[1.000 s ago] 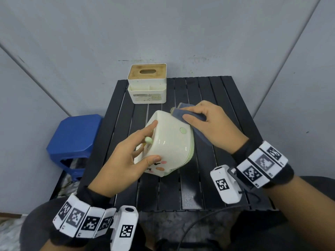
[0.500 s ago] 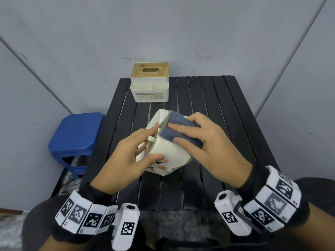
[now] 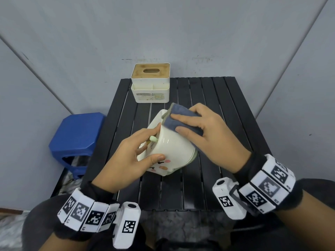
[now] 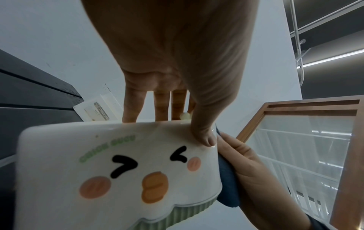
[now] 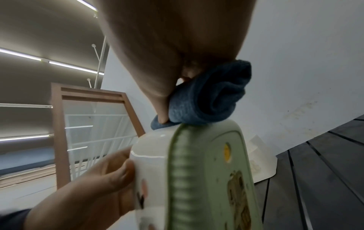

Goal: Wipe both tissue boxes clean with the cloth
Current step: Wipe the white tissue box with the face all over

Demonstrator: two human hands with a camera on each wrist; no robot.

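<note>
A cream tissue box with a cartoon duck face and a green ribbed base is tipped on its side above the black slatted table. My left hand grips its near end, thumb on the face side and fingers over the top by a small mint knob. My right hand holds a folded blue cloth and presses it on the box's upward side. A second white tissue box with a wooden lid stands at the table's far edge.
A blue plastic stool stands left of the table. Grey walls close in behind and on both sides. Bare slats lie to the right and in front of the held box. Marker bands and cameras sit on both wrists.
My right hand slid the cloth from the box's far right edge onto its upward side, toward the left end. The left hand kept its grip; the box tilted slightly.
</note>
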